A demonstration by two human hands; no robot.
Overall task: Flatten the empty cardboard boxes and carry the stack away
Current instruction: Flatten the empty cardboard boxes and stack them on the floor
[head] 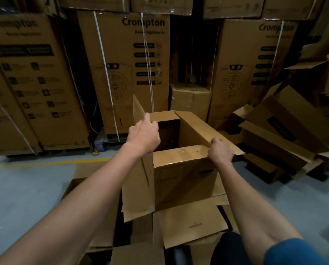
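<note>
Head view. An open box [182, 169] is standing upright in the middle of the floor, its top flaps raised or folded out, its inside dark. It is sitting on a layer of flattened cardboard [192, 224] that is spreading out beneath it toward the viewer.

The left hand [143, 135] is reaching over the box's far left corner, fingers curling around the top edge by the upright flap there. The right hand [220, 151] is gripping the box's near right corner, fingers curled over the rim where the near flap is meeting the right flap.

Right of the box, a heap of loose boxes [286, 134] is lying tilted and partly collapsed. Behind the box, tall printed cartons [125, 69] bound with white straps are standing in stacked rows. Left of the box, a yellow line [45, 163] is running across the grey floor [22, 197].
</note>
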